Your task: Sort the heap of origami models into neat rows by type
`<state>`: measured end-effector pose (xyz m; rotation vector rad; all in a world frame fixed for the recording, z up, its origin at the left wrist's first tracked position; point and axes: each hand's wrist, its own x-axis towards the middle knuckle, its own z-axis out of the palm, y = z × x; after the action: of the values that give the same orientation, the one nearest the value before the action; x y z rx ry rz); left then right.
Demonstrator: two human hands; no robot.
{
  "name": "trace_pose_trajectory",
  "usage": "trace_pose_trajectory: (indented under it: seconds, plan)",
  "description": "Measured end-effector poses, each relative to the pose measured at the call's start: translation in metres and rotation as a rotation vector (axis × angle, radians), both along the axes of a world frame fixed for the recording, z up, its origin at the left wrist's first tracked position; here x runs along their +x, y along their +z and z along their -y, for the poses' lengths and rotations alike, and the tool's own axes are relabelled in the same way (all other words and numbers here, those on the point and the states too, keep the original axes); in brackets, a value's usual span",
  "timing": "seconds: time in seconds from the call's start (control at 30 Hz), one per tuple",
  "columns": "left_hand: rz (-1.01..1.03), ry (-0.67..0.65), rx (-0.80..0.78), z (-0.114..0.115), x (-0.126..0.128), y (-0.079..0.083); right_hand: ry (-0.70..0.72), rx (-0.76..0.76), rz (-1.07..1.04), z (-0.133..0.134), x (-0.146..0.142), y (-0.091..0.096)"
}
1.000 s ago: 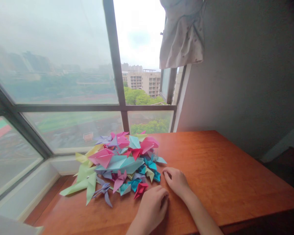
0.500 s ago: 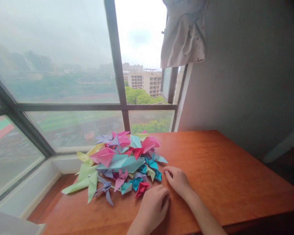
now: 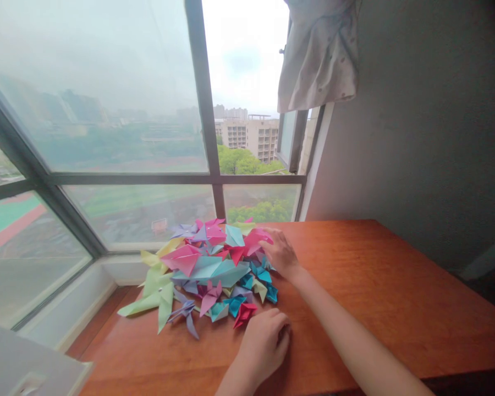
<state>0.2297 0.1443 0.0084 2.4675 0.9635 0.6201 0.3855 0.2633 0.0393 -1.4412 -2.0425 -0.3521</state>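
Observation:
A heap of coloured origami lies on the wooden table, with a large light-blue folded piece (image 3: 214,270) across its middle. My right hand (image 3: 281,254) is at the heap's right side, its fingers closed on the edge of a pink origami piece (image 3: 256,238); the thumb side is partly hidden. My left hand (image 3: 266,340) rests on the table in front, loosely curled, with nothing visible in it. Just beyond its knuckles sits a small red origami piece (image 3: 245,314). A light-green pinwheel (image 3: 159,294) and a purple origami crane (image 3: 185,312) lie at the heap's left front.
The brown table (image 3: 379,297) extends to the right beside a grey wall (image 3: 416,126). Window frames (image 3: 136,179) border the far and left sides. A tied-up curtain (image 3: 319,60) hangs above the far edge. A white ledge (image 3: 33,357) stands at lower left.
My right hand has moved forward from the table beside the heap to the pink piece. My left hand stays resting on the table. The view has shifted slightly.

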Motion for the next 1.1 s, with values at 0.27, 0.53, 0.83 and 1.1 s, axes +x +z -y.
trace_pose_trajectory:
  seconds: [0.27, 0.53, 0.83, 1.1]
  plan:
    - [-0.005, -0.002, -0.019, 0.000, 0.000, 0.001, 0.057, 0.116, 0.048, -0.009, 0.007, 0.028]
    - [0.097, -0.011, -0.093, -0.001, -0.001, 0.000, 0.029, 0.190, -0.292, 0.033, 0.052, 0.057]
    - [0.985, 0.046, -0.991, -0.015, 0.000, 0.005, -0.032, 0.129, -0.531, 0.134, 0.074, 0.023]
    - [1.042, 0.167, -1.018, -0.015, -0.007, 0.015, 0.091, 0.079, -0.411, 0.180, 0.074, -0.013]
